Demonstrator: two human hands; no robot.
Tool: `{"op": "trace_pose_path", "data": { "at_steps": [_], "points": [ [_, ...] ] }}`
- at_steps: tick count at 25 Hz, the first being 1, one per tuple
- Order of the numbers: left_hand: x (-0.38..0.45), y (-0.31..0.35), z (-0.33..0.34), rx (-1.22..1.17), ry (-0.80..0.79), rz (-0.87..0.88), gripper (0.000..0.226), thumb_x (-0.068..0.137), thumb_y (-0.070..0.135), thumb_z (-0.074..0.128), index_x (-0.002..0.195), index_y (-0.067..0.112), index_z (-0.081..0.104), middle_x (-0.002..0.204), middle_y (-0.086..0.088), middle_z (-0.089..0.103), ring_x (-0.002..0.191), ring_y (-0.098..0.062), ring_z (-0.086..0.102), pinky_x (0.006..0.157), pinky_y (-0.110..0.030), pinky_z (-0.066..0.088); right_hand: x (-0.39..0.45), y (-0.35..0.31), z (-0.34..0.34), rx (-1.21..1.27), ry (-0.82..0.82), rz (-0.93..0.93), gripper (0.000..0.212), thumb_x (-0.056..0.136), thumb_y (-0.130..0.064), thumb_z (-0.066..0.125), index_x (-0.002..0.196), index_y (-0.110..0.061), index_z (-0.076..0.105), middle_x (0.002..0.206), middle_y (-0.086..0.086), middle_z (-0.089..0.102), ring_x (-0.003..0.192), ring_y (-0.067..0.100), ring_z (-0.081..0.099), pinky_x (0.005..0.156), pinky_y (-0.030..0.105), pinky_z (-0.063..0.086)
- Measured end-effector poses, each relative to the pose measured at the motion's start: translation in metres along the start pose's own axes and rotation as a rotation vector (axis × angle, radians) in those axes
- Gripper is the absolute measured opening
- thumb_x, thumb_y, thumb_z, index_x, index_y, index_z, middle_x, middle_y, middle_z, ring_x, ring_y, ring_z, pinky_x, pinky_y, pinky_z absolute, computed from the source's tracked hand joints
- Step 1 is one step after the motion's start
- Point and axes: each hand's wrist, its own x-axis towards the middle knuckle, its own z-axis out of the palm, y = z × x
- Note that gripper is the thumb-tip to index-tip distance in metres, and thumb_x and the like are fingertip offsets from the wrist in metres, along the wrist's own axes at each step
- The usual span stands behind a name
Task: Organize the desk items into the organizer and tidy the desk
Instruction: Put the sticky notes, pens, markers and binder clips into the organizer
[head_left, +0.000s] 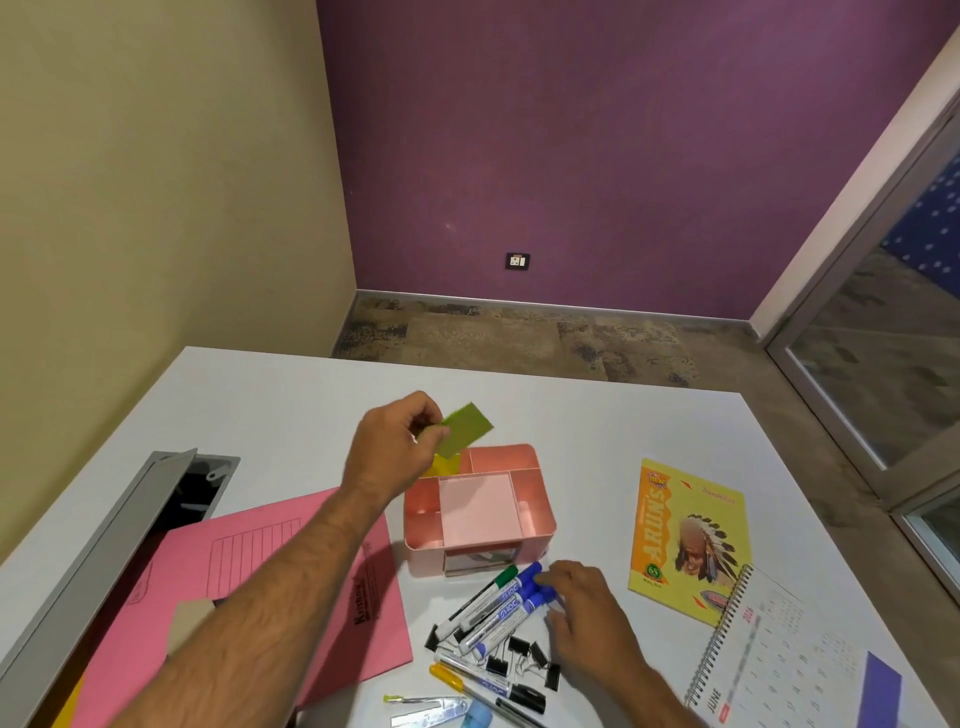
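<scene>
A: Head view. Where is the pink organizer (480, 506) placed?

B: Mid-desk (597, 431); a green sticky pad (466, 429) is pinched above its far-left compartment by the left hand (392, 447), fingers curled.

A: Materials?

B: Smooth plastic box, square compartments; flat paper pad.

A: Right hand (584, 608)?

B: At the near edge, fingertips curled onto the blue-capped markers (501, 608); black binder clips (524, 657) are seen just beside.
</scene>
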Motion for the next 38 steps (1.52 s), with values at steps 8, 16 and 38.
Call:
{"op": "trace_pose_path", "data": {
  "at_steps": [8,16,38],
  "points": [
    [-0.003,-0.024,0.002,0.406,-0.148,0.002,0.008,0.082,0.028,0.073,0.084,0.025,0.066,0.085,0.008,0.071,0.074,-0.015,0.062,0.069,-0.03,0.055,-0.002,0.017,0.018,-0.272,-0.042,-0.194,0.045,0.076,-0.027,0.066,0.117,-0.039,0.052,0.109,-0.009,0.064,0.092,0.017,0.061,0.065,0.029,0.05],
    [-0.013,-0.034,0.027,0.449,-0.345,-0.119,0.02,0.086,0.012,0.061,0.097,0.024,0.073,0.098,0.002,0.071,0.087,-0.02,0.063,0.079,-0.035,0.055,-0.024,0.027,0.0,-0.1,-0.027,-0.155,0.027,0.089,-0.032,0.05,0.116,-0.038,0.051,0.107,-0.016,0.059,0.095,0.006,0.053,0.078,0.024,0.043],
    [-0.132,0.006,0.083,0.417,-0.723,0.04,0.025,0.083,0.049,0.06,0.091,0.026,0.061,0.093,0.005,0.063,0.083,-0.014,0.057,0.076,-0.033,0.051,0.053,-0.036,-0.06,0.303,0.43,-0.071,0.014,0.082,-0.01,0.072,0.09,-0.02,0.067,0.086,-0.008,0.073,0.078,0.006,0.069,0.072,0.035,0.058]
  ]
}}
